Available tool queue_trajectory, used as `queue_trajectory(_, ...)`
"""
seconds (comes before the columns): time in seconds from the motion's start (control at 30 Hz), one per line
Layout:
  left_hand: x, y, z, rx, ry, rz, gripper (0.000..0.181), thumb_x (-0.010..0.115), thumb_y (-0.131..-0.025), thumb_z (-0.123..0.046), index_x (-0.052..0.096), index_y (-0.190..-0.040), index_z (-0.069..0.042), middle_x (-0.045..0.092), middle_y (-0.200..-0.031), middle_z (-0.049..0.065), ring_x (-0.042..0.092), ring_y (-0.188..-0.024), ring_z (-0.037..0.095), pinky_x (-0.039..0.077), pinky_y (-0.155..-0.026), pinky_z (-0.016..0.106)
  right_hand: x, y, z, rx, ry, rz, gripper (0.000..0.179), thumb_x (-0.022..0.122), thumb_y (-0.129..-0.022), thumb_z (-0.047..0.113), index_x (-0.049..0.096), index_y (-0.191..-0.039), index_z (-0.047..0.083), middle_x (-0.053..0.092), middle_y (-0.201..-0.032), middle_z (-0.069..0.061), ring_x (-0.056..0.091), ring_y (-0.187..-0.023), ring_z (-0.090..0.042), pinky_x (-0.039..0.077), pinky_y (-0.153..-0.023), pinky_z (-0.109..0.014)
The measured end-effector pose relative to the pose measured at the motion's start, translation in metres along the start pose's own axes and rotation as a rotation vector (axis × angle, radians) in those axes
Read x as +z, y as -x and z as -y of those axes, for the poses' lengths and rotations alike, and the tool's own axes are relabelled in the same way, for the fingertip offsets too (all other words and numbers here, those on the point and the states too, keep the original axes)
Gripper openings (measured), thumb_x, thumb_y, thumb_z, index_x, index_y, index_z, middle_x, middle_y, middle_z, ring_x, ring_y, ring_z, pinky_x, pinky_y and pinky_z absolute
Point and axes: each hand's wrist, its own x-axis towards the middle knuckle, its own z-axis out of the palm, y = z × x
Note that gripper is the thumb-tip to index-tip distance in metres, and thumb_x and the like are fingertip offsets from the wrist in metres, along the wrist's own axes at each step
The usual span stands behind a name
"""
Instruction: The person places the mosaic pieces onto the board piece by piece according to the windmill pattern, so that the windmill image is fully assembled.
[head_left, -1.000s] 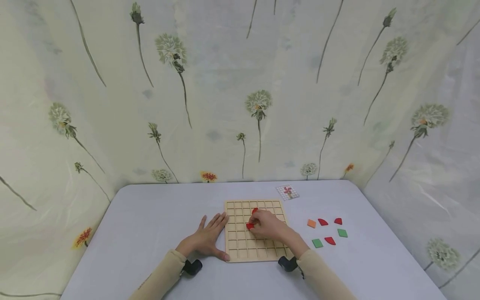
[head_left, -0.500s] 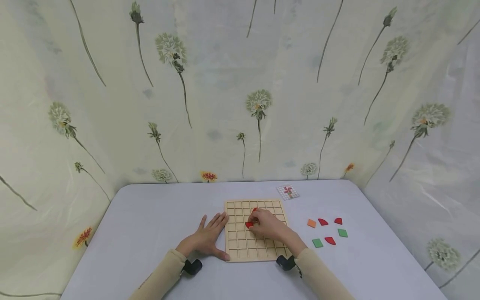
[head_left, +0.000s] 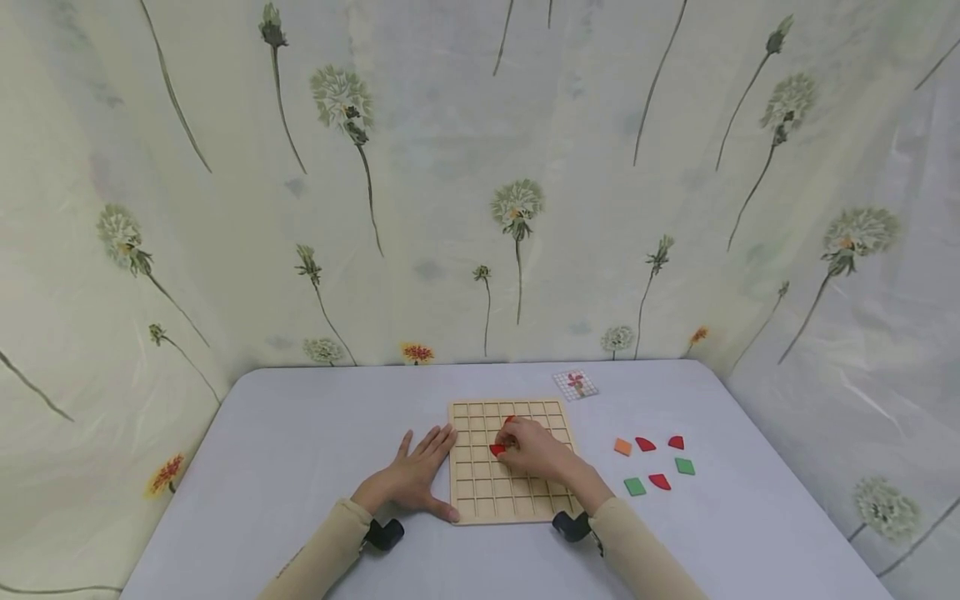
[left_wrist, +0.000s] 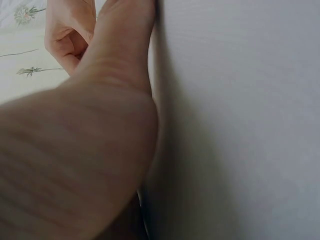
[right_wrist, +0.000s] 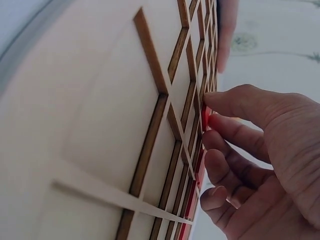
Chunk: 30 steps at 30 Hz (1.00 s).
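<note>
A wooden grid board (head_left: 480, 490) lies on the table. My left hand (head_left: 409, 480) rests flat with fingers spread at its left side, fingertips and thumb on the edge. Over the board's middle, my right hand (head_left: 536, 452) pinches a red quarter-round piece (head_left: 497, 449) between thumb and index finger, at a grid cell; whether it is fully seated cannot be told. Another red piece (head_left: 509, 419) shows just beyond the knuckles, partly hidden. The right wrist view shows the pinched red piece (right_wrist: 205, 118) and more red (right_wrist: 190, 200) set in the grid below the curled fingers.
Right of the board lie an orange square (head_left: 623, 447), two green squares (head_left: 634, 486) and several red curved pieces (head_left: 660, 482). A small card with a pinwheel pattern (head_left: 575, 384) lies behind the board's right corner. A flowered curtain (head_left: 450, 208) hangs behind the table.
My right hand has shifted slightly left and away from me with the red piece, mostly in the first half second. My left hand stays put.
</note>
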Motion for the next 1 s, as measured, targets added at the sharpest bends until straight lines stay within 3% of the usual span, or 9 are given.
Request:
queue_trajectory(0.23, 0.001, 0.0, 0.0, 0.004, 0.004, -0.005, 0.128, 0.066, -0.066, -0.077, 0.006, -0.156, -0.009, 0.003, -0.164, 0.008, 0.002, -0.151, 0.03, -0.001, -0.116, 0.063, -0.003, 0.003, -0.002, 0.003, -0.007, -0.016, 0.013, 0.071, -0.084, 0.015, 0.069, -0.097, 0.012, 0.063, -0.09, 0.005, 0.056, -0.081, -0.008, 0.051, -0.073, -0.027)
queue_trajectory(0.5, 0.003, 0.002, -0.001, -0.005, 0.017, 0.002, 0.129, 0.067, -0.065, -0.078, 0.006, -0.156, -0.009, 0.003, -0.164, 0.008, 0.002, -0.151, 0.03, -0.001, -0.116, 0.063, -0.018, 0.024, -0.014, 0.065, -0.139, -0.005, 0.016, 0.071, -0.087, 0.021, 0.064, -0.1, 0.013, 0.059, -0.09, 0.005, 0.052, -0.079, -0.011, 0.047, -0.068, -0.026)
queue_trajectory(0.8, 0.002, 0.002, -0.003, -0.016, 0.016, 0.006, 0.129, 0.068, -0.065, -0.077, 0.007, -0.156, -0.009, 0.003, -0.164, 0.008, 0.003, -0.151, 0.03, -0.002, -0.117, 0.062, -0.043, 0.057, -0.049, 0.208, -0.106, -0.02, 0.019, 0.069, -0.084, 0.015, 0.058, -0.1, 0.016, 0.056, -0.092, 0.003, 0.049, -0.084, -0.015, 0.044, -0.069, -0.026)
queue_trajectory(1.0, 0.003, -0.001, -0.001, -0.014, 0.008, 0.009, 0.131, 0.067, -0.064, -0.078, 0.006, -0.156, -0.009, 0.002, -0.164, 0.008, 0.001, -0.151, 0.029, -0.003, -0.117, 0.062, -0.07, 0.083, -0.084, 0.269, -0.089, -0.076, 0.025, 0.068, -0.081, 0.011, 0.059, -0.105, 0.012, 0.059, -0.096, 0.0, 0.049, -0.087, -0.017, 0.045, -0.072, -0.028)
